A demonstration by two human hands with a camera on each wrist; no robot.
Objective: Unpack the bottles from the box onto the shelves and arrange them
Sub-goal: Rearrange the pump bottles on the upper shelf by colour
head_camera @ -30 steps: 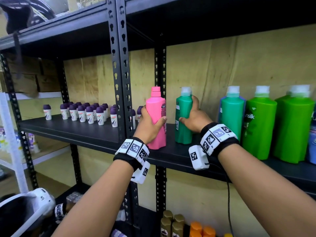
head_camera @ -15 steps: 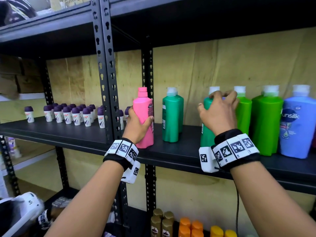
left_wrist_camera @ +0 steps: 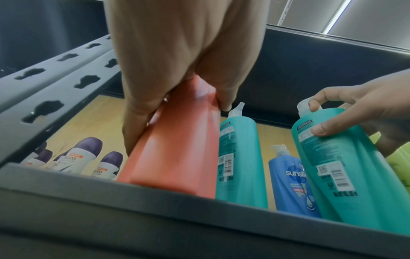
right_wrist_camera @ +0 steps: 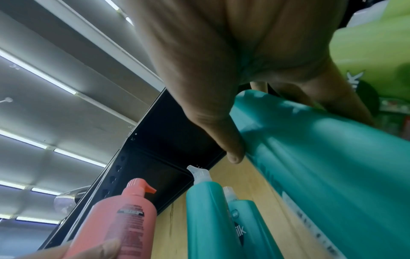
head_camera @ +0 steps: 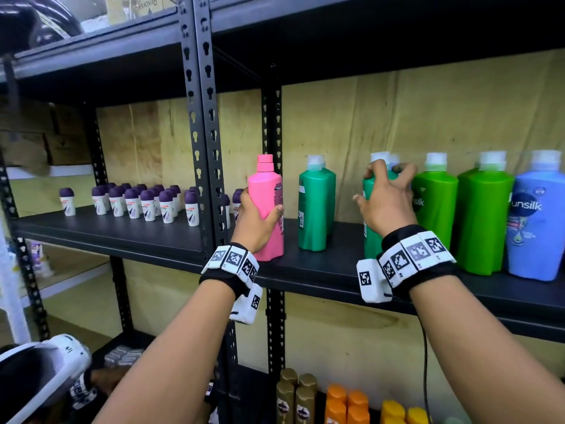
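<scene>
A pink bottle [head_camera: 269, 197] [left_wrist_camera: 177, 154] [right_wrist_camera: 119, 215] stands near the front edge of the dark shelf [head_camera: 308, 267], and my left hand [head_camera: 256, 221] [left_wrist_camera: 168, 91] grips its body. To its right stands a teal green bottle [head_camera: 313, 209] [left_wrist_camera: 240, 157] with another close behind it. My right hand [head_camera: 386, 197] [right_wrist_camera: 221, 98] grips the shoulder and white cap of a second teal bottle [head_camera: 371, 240] [left_wrist_camera: 346, 168] [right_wrist_camera: 332, 157], thumb on its left face. Two lime green bottles [head_camera: 435, 203] and a blue bottle [head_camera: 538, 215] stand right of it.
Several small purple-capped roll-on bottles [head_camera: 146, 203] fill the left bay behind the perforated upright post [head_camera: 203, 148]. Gold and orange bottles [head_camera: 345, 402] sit on the lower shelf. Another person's white headset [head_camera: 39, 371] shows at bottom left. A plywood wall [head_camera: 397, 117] backs the shelf.
My right hand let go of the first teal bottle and moved right to the second one, where it now grips the top. My left hand stayed on the pink bottle.
</scene>
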